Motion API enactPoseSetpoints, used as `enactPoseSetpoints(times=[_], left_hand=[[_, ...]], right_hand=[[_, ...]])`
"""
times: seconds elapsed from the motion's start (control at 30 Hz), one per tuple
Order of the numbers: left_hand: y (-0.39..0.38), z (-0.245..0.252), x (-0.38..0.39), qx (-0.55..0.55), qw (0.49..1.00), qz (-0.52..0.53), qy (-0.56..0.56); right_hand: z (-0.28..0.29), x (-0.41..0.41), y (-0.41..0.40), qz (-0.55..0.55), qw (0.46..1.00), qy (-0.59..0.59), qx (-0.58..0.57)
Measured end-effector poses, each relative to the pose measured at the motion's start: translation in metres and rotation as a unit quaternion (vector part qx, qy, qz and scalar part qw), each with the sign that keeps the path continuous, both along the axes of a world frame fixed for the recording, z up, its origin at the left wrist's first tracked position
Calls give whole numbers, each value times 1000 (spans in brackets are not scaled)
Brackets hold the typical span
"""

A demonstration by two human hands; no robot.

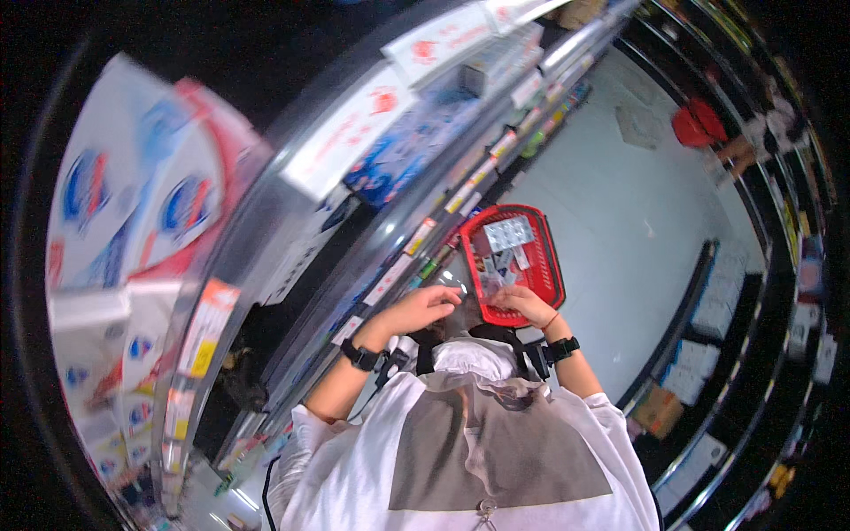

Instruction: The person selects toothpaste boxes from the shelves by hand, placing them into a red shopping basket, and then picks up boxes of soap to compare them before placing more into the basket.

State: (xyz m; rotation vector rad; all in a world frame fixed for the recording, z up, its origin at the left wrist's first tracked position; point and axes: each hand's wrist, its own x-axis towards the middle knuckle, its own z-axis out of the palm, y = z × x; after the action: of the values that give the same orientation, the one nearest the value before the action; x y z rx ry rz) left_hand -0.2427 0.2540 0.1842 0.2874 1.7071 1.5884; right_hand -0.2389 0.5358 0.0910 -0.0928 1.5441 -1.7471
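A red plastic shopping basket (pixel 551 265) stands on the floor before me, with a silvery-white box (pixel 507 234) and several small packages (pixel 506 261) in it. My right hand (pixel 521 303) reaches over the basket's near side, fingers bent; something clear, perhaps a thin plastic package, is at its fingertips, but the picture does not settle whether it is gripped. My left hand (pixel 425 308) hovers left of the basket, close to the shelf edge, fingers apart and holding nothing. Both wrists wear black straps.
Store shelves with price tags (pixel 420 237) run along my left, bearing blue boxes (pixel 405 159) and large white-and-blue packages (pixel 176 206). Curved shelving with boxes (pixel 690 372) lies to the right. Farther off, a person (pixel 773 129) is beside a red basket (pixel 698 123).
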Motion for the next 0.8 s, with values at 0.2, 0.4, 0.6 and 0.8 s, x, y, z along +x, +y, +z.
enactPoseSetpoints(times=[0.2,0.4,0.6,0.8], left_hand=[[-52,102,49,-176,842,255,442],[-109,113,65,-477,485,508,529],[-154,101,53,-446,621,518,384],[-170,73,55,-421,643,519,373]], right_hand=[[137,-64,-127,31,963,217,-157],[196,-79,-191,-64,858,504,-75],[194,-68,-215,-62,886,457,-33],[184,-67,-224,-73,849,523,21]])
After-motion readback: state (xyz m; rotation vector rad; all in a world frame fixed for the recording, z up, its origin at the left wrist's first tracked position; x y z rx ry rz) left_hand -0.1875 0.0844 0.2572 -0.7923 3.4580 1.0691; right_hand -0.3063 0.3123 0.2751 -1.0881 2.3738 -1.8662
